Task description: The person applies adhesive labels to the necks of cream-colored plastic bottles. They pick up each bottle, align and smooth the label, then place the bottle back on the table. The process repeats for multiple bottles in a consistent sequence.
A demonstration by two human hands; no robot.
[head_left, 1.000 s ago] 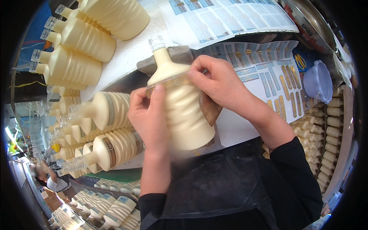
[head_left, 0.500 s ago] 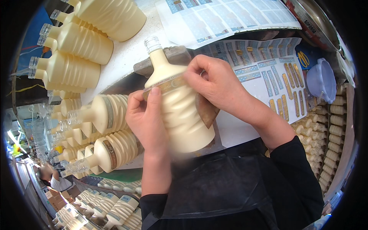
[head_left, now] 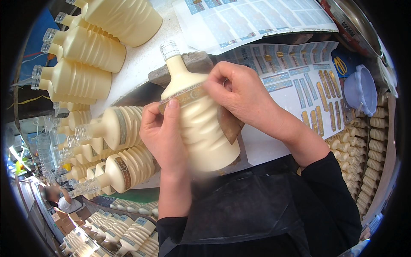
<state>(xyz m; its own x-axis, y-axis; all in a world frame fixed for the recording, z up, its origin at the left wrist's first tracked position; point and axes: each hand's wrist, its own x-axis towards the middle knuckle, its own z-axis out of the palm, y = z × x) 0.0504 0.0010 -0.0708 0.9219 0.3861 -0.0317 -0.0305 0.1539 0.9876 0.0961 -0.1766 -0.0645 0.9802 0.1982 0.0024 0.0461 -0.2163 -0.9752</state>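
A cream-coloured bottle (head_left: pixel 205 141) with a ribbed body and a clear threaded neck lies in front of me, its neck pointing away. Across its shoulder runs a narrow brown-and-gold label strip (head_left: pixel 185 97). My left hand (head_left: pixel 160 126) pinches the strip's left end, the thumb pressed on it. At the strip's right end my right hand (head_left: pixel 233 88) is closed, thumb against fingers. Below the right palm shows a brown, pointed flat piece (head_left: pixel 229 124), partly behind the hand; I cannot tell how it is held. The bottle's underside is hidden.
Label sheets (head_left: pixel 299 90) lie beyond my right arm, with another sheet (head_left: pixel 252 21) behind. Unlabelled bottles (head_left: pixel 81 79) stand at the upper left; labelled bottles (head_left: pixel 124 169) lie at the left. A grey block (head_left: pixel 199 62) sits by the neck. A lavender bucket (head_left: pixel 360 90) is far right.
Both hands stay almost where they were, on the label strip. The strip's printed face shows slightly more clearly. At the far left, the distant person's arm has shifted.
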